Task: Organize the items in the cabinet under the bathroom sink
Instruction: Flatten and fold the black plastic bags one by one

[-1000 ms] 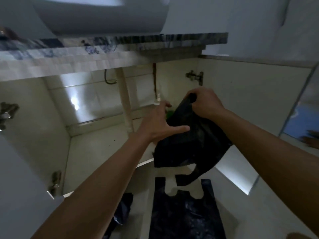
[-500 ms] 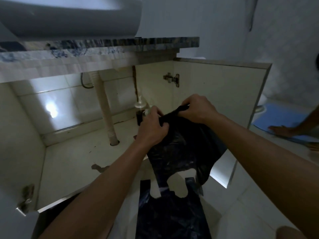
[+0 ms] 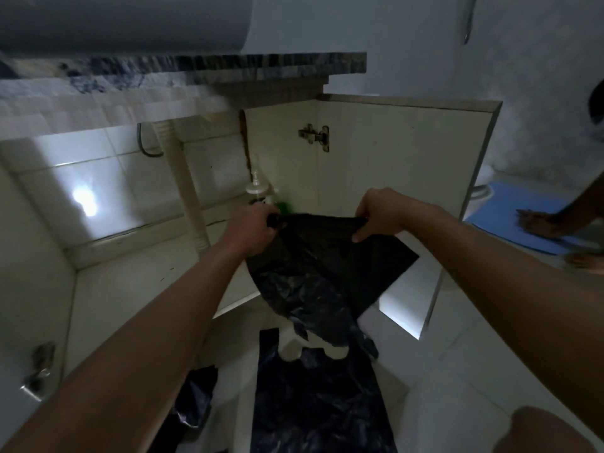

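Note:
I hold a black plastic bag (image 3: 320, 273) stretched out in front of the open under-sink cabinet (image 3: 130, 289). My left hand (image 3: 251, 230) grips the bag's top left edge. My right hand (image 3: 380, 212) pinches the top right edge, so the bag hangs down between them. A second black bag (image 3: 317, 403) lies flat on the floor below. A third crumpled dark bag (image 3: 196, 400) lies by the cabinet's front edge. A pump bottle (image 3: 258, 188) and a green item (image 3: 284, 207) stand at the cabinet's back right, partly hidden by my left hand.
A white drain pipe (image 3: 183, 178) runs down the middle of the cabinet. The right door (image 3: 402, 178) stands open; the left door's hinge (image 3: 39, 371) shows at lower left. Another person's hand (image 3: 539, 223) rests on a blue mat (image 3: 510, 210) at right.
My hands have moved apart, spreading the bag's top edge wide; before they held it bunched close together. The view has shifted slightly.

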Demonstrator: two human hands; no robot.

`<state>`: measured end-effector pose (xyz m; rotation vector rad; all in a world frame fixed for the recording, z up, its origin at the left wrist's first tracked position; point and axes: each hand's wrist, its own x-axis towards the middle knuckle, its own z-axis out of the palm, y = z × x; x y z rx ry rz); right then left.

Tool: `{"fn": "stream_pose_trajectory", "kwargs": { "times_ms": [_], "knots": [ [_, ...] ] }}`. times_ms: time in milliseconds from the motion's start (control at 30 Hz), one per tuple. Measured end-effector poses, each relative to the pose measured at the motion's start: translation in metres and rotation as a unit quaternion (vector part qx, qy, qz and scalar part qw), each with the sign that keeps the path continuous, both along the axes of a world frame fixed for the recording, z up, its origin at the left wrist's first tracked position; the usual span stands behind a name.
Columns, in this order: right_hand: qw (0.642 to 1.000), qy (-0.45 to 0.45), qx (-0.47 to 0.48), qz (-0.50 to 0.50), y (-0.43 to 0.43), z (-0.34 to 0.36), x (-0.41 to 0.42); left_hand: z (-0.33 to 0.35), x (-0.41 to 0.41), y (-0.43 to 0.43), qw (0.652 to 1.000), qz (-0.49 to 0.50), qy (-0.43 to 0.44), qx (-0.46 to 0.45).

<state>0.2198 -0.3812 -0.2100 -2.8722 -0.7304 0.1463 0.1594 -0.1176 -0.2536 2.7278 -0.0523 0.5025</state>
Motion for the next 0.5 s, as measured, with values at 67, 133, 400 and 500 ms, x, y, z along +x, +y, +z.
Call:
{"fn": "stream_pose_trajectory", "kwargs": {
  "times_ms": [67, 133, 400, 500],
  "knots": [
    [0.999, -0.015, -0.022, -0.019, -0.008, -0.008, 0.006, 0.005, -0.001, 0.013, 0.997, 0.006, 0.07, 0.016],
    [0.998, -0.049, 0.023, -0.04, -0.009, -0.018, 0.009, 0.008, -0.001, 0.02, 0.993, 0.001, 0.118, 0.019],
    [0.957, -0.205, 0.169, -0.113, -0.005, -0.038, 0.014, 0.015, 0.017, 0.024, 0.994, 0.066, 0.077, 0.041],
    [0.938, -0.244, 0.219, -0.112, -0.004, -0.031, 0.013, 0.028, 0.02, 0.021, 0.993, 0.105, 0.022, 0.039]
  ]
}}
